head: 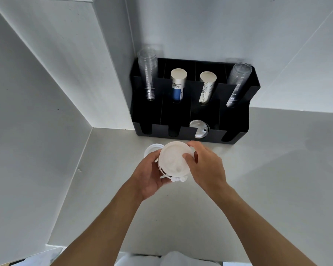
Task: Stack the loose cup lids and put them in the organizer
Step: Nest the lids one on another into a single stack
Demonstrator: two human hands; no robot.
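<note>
A stack of white cup lids (pixel 173 160) is held above the counter, just in front of the black organizer (pixel 236 135). My left hand (pixel 150 173) cups the stack from the left and below. My right hand (pixel 206 166) presses the top lid from the right, thumb on its face. One loose white lid (pixel 151 148) lies on the counter behind my left hand, partly hidden. Another white lid (pixel 199 128) sits in the organizer's third front slot from the left.
The organizer stands against the back wall and holds clear plastic cup stacks (pixel 148 77) at both ends and two paper cup stacks (pixel 178 85) in the middle. A white side wall (pixel 37 112) closes in the left. The grey counter (pixel 277 169) extends to the right.
</note>
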